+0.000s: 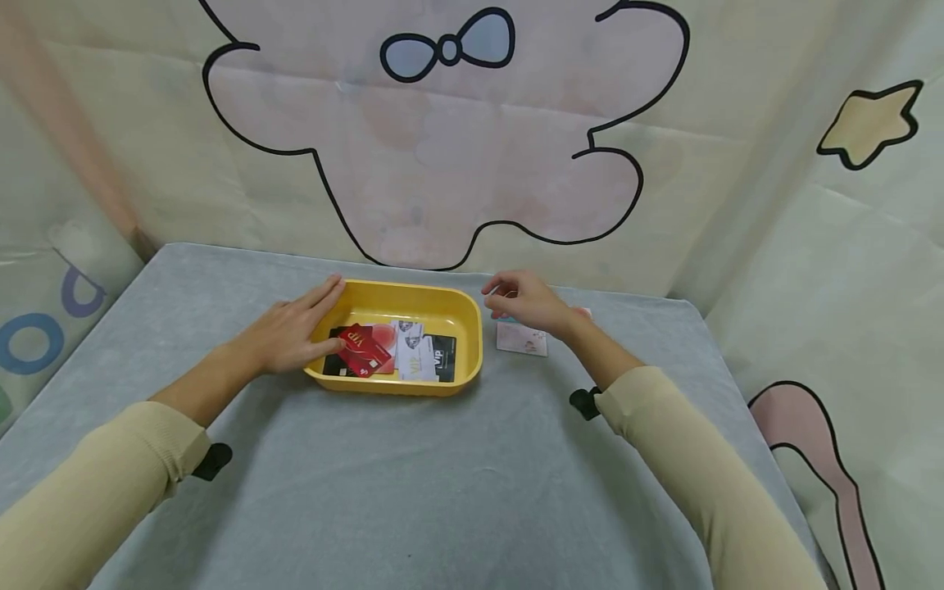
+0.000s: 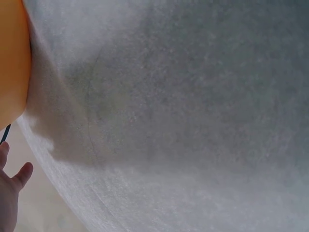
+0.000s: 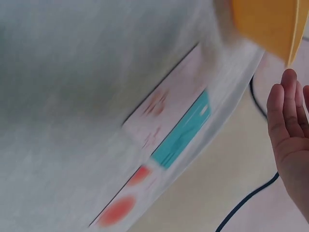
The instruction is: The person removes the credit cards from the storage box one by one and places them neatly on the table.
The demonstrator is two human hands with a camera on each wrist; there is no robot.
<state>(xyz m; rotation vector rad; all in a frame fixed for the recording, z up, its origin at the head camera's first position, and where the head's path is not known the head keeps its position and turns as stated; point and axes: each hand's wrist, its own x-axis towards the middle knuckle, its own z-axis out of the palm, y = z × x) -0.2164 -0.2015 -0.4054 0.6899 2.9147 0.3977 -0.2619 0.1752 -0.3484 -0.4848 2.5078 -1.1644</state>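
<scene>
A yellow tray [image 1: 472, 360] holds several cards, among them a red VIP card [image 1: 363, 350], a white one [image 1: 417, 360] and a black one [image 1: 445, 357]. My left hand [image 1: 291, 332] rests on the tray's left end, fingers extended along the rim and thumb reaching over the side to the red card. Just off the tray's right end, my right hand [image 1: 527, 301] hovers with loosely bent fingers and nothing visible in them. Beneath and beside it lie a pale pink card [image 3: 166, 96], a teal card [image 3: 183, 130] and a white card with red spots [image 3: 118, 210].
A grey-blue cloth [image 1: 442, 492] covers the table. Behind its far edge hangs a printed curtain [image 1: 457, 164] with a bow and cloud outline. Another printed curtain [image 1: 848, 246] hangs at the right.
</scene>
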